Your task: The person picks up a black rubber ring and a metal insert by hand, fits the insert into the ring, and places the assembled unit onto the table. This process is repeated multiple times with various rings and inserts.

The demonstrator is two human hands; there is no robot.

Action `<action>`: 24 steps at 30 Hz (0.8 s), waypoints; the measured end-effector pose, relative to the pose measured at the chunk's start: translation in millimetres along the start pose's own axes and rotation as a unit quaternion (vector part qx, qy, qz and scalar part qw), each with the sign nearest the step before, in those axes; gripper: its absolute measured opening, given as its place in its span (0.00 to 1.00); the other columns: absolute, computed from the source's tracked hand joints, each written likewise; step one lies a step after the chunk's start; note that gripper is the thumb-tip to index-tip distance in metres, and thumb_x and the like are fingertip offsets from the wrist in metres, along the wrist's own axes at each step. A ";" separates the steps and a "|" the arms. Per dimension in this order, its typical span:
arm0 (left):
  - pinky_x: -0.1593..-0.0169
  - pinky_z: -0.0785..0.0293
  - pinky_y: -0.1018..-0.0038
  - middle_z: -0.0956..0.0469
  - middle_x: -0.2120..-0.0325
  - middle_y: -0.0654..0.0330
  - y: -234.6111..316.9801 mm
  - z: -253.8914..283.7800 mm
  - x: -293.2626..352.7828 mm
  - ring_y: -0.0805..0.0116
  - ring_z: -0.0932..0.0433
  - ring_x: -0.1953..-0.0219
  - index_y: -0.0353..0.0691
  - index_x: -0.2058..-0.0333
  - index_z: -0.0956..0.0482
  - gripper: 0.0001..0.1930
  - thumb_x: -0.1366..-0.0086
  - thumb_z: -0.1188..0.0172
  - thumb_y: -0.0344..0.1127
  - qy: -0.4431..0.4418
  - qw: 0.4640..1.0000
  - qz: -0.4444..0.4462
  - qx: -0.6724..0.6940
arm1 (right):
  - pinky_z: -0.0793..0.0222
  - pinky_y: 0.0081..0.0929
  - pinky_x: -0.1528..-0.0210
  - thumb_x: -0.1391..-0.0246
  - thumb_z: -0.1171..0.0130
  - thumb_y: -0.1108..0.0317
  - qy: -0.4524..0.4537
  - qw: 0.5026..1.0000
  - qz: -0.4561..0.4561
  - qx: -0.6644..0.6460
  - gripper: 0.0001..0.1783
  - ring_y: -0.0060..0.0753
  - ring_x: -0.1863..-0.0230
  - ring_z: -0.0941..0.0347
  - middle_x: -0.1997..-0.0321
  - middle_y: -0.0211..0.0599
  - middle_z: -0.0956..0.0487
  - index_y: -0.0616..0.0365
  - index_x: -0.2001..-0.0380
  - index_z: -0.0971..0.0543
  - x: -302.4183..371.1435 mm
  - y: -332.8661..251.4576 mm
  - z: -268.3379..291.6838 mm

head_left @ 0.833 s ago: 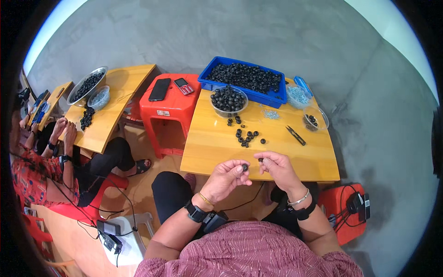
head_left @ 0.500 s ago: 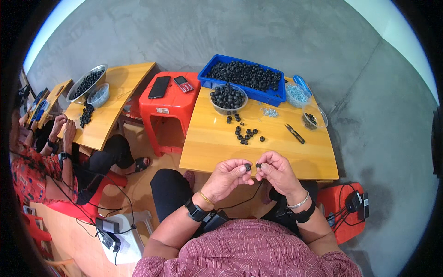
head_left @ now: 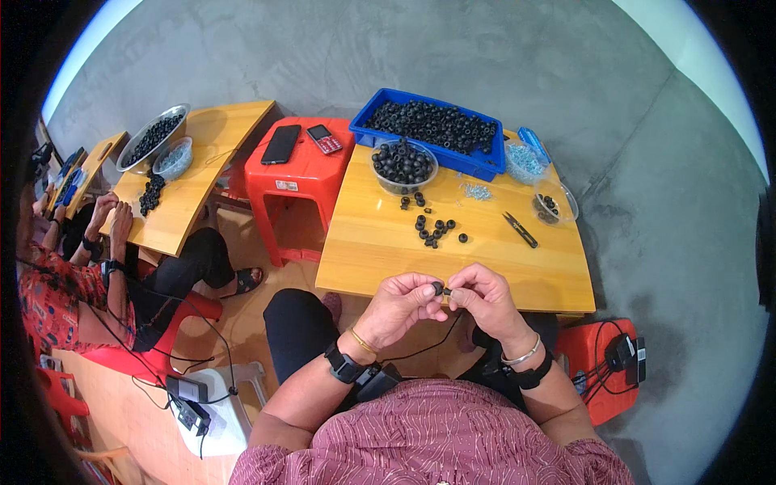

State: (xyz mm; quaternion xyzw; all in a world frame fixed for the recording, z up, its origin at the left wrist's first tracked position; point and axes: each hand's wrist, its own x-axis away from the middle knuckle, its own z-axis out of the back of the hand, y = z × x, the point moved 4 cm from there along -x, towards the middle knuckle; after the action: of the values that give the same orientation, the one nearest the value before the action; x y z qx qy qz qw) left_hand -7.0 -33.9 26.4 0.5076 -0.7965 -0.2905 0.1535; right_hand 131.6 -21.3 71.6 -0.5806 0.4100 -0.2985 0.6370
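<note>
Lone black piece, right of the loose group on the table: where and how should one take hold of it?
Pinch the lone piece across its rounded sides, probably from above, near side: it is small and touches no neighbour.

Far side of the table [head_left: 380, 267], I've got the tray [head_left: 465, 166]; a tub [head_left: 400, 190] sits before its left end, loose pieces [head_left: 440, 225] before the tub, snips [head_left: 520, 230] right of those. Left of the table stands a stool [head_left: 319, 179], and on it, two phones [head_left: 280, 144].

left hand [head_left: 402, 306], right hand [head_left: 488, 304]: apparent pinches
</note>
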 end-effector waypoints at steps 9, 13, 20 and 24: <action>0.64 0.23 0.68 0.25 0.73 0.57 0.7 -2.7 -0.3 0.73 0.27 0.75 0.33 0.64 0.27 0.07 0.41 0.48 0.29 -0.012 1.000 0.000 0.001 | 0.34 0.14 0.69 0.50 0.48 0.77 -0.010 0.997 0.038 0.064 0.03 0.18 0.72 0.32 0.71 0.31 0.29 0.62 0.71 0.31 -0.3 -4.0 -5.9; 0.64 0.23 0.67 0.25 0.73 0.57 -2.6 2.4 -0.8 0.73 0.27 0.75 0.32 0.65 0.27 0.07 0.41 0.48 0.29 -0.018 1.000 0.008 0.005 | 0.36 0.16 0.72 0.53 0.47 0.79 -0.015 0.979 0.093 0.183 0.03 0.20 0.75 0.33 0.77 0.31 0.30 0.61 0.74 0.31 -1.2 -12.5 -8.9; 0.62 0.23 0.67 0.26 0.73 0.57 -2.2 0.5 0.4 0.72 0.28 0.74 0.32 0.65 0.27 0.07 0.41 0.48 0.29 -0.041 0.998 0.036 -0.014 | 0.37 0.17 0.75 0.52 0.49 0.79 -0.054 0.946 0.076 0.311 0.04 0.20 0.77 0.34 0.78 0.31 0.31 0.62 0.73 0.33 -0.8 -26.8 -9.5; 0.62 0.24 0.66 0.26 0.73 0.57 -0.6 -2.0 0.2 0.72 0.28 0.74 0.33 0.65 0.27 0.07 0.42 0.47 0.28 -0.034 0.999 0.027 -0.017 | 0.38 0.15 0.77 0.52 0.50 0.80 -0.033 0.963 0.017 0.265 0.04 0.17 0.78 0.34 0.79 0.29 0.31 0.61 0.73 0.33 3.5 -18.6 -8.6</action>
State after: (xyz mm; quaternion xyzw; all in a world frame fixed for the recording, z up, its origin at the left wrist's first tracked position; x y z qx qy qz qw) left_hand -5.6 -34.9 27.6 0.4730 -0.8096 -0.3167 0.1431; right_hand 127.6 -31.3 89.4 -0.3936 0.3042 -0.3665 0.7863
